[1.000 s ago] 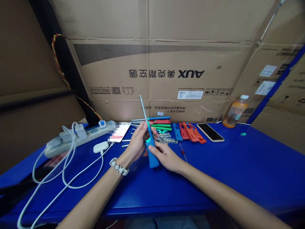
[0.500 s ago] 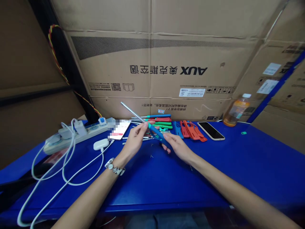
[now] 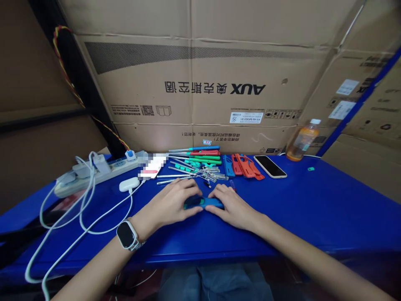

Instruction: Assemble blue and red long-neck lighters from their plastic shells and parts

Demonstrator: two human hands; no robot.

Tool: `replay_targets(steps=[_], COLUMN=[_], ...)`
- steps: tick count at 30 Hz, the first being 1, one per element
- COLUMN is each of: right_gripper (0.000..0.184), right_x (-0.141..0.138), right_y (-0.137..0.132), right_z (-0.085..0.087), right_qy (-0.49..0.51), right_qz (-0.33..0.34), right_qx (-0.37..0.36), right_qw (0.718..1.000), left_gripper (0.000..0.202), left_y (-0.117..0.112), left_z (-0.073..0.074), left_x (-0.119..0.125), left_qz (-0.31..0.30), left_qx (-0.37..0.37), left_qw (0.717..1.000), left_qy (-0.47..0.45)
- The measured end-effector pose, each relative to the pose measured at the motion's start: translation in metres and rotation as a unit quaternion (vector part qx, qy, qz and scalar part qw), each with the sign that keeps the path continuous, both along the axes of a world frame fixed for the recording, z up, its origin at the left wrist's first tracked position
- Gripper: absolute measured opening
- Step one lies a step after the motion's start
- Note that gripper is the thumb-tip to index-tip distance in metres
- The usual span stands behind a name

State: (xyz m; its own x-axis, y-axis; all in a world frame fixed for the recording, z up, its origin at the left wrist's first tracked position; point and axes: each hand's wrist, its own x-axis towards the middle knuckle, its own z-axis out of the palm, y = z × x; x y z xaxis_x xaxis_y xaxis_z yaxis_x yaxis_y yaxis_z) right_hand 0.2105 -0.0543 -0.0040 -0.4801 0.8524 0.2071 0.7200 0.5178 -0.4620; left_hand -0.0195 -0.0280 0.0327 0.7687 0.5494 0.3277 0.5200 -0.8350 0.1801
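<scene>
A blue lighter handle (image 3: 203, 203) with a teal band lies flat on the blue table (image 3: 313, 209), held down from both ends. My left hand (image 3: 173, 205) lies palm-down over its left end, fingers curled on it. My right hand (image 3: 232, 205) covers its right end the same way. The long metal tube seen before is hidden under my left hand or gone from sight. Just behind my hands lie loose metal rods and clear small parts (image 3: 209, 175).
At the back lie assembled lighters (image 3: 200, 156) in blue, red and green, several blue and red handle shells (image 3: 242, 165), a phone (image 3: 270, 166) and a bottle (image 3: 300, 141). A power strip (image 3: 97, 171), white charger (image 3: 129, 184) and cables sit left. Cardboard boxes (image 3: 200, 83) wall the rear.
The lighter was held upright, then tilted left, and now lies flat on the table under both hands. My hands came down and nearer; my left wrist turned palm-down.
</scene>
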Motion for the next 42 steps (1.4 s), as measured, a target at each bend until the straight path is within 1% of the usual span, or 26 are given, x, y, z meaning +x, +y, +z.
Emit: replay_targets(steps=[3, 5, 7, 9, 11, 13, 15, 17, 19, 23, 25, 28, 31, 33, 34, 36, 37, 39, 40, 42], right_gripper=[0.03, 0.032, 0.033, 0.033, 0.033, 0.032, 0.032, 0.032, 0.032, 0.032, 0.033, 0.034, 0.038, 0.033, 0.027, 0.019, 0.016, 0.01, 0.01, 0.015], right_x=[-0.002, -0.001, 0.001, 0.003, 0.005, 0.006, 0.007, 0.007, 0.007, 0.005, 0.003, 0.001, 0.002, 0.007, 0.012, 0.025, 0.032, 0.046, 0.051, 0.057], right_y=[0.0, 0.003, 0.005, 0.007, 0.008, 0.009, 0.009, 0.009, 0.011, 0.017, 0.02, 0.023, 0.024, 0.025, 0.026, 0.029, 0.031, 0.034, 0.035, 0.035], right_z=[-0.001, -0.002, -0.002, -0.001, 0.001, 0.002, 0.003, 0.003, 0.003, 0.002, 0.001, -0.002, -0.002, 0.0, 0.002, 0.002, 0.002, -0.001, -0.003, -0.006], right_qy=[-0.021, -0.03, -0.033, -0.032, -0.03, -0.029, -0.03, -0.03, -0.027, -0.026, -0.026, -0.023, -0.005, 0.031, 0.053, 0.089, 0.093, 0.07, 0.051, 0.011], right_qz=[0.0, 0.003, 0.011, 0.023, 0.031, 0.032, 0.03, 0.028, 0.028, 0.026, 0.024, 0.02, 0.017, -0.005, -0.028, -0.095, -0.133, -0.203, -0.23, -0.263], right_qx=[0.005, 0.012, 0.015, 0.011, 0.0, -0.011, -0.015, -0.015, -0.015, -0.01, -0.006, -0.003, 0.011, 0.038, 0.051, 0.066, 0.06, 0.028, 0.011, -0.016], right_qw=[1.0, 0.999, 0.999, 0.999, 0.999, 0.999, 0.999, 0.999, 0.999, 0.999, 0.999, 1.0, 1.0, 0.999, 0.997, 0.989, 0.985, 0.976, 0.972, 0.964], left_gripper=[0.012, 0.015, 0.021, 0.021, 0.016, 0.015, 0.014, 0.013, 0.015, 0.019, 0.02, 0.02, 0.019, 0.019, 0.02, 0.022, 0.022, 0.026, 0.03, 0.036], left_y=[0.002, 0.007, 0.016, 0.027, 0.039, 0.047, 0.052, 0.056, 0.06, 0.072, 0.076, 0.076, 0.069, 0.063, 0.059, 0.052, 0.049, 0.042, 0.039, 0.036], left_z=[-0.015, -0.021, -0.022, -0.021, -0.02, -0.019, -0.02, -0.022, -0.025, -0.031, -0.033, -0.033, -0.027, -0.021, -0.018, -0.013, -0.012, -0.011, -0.012, -0.014], left_x=[-0.006, -0.011, -0.016, -0.018, -0.016, -0.012, -0.007, -0.003, -0.001, -0.001, -0.003, -0.006, -0.01, -0.009, -0.007, 0.003, 0.01, 0.025, 0.033, 0.045], left_qz=[-0.001, 0.007, 0.024, 0.032, 0.015, -0.014, -0.035, -0.043, -0.038, -0.012, -0.007, -0.001, 0.014, 0.023, 0.021, 0.008, -0.002, -0.02, -0.025, -0.026], left_qx=[-0.076, -0.111, -0.142, -0.166, -0.202, -0.219, -0.216, -0.202, -0.175, -0.097, -0.074, -0.065, -0.069, -0.076, -0.082, -0.098, -0.11, -0.125, -0.129, -0.132], left_qw=[0.997, 0.994, 0.988, 0.984, 0.979, 0.976, 0.976, 0.978, 0.984, 0.995, 0.997, 0.998, 0.994, 0.992, 0.991, 0.991, 0.991, 0.991, 0.991, 0.991], left_qy=[0.01, -0.023, -0.064, -0.061, -0.024, -0.005, 0.0, 0.007, 0.012, 0.017, 0.017, -0.026, -0.083, -0.102, -0.102, -0.091, -0.074, -0.049, -0.034, -0.009])
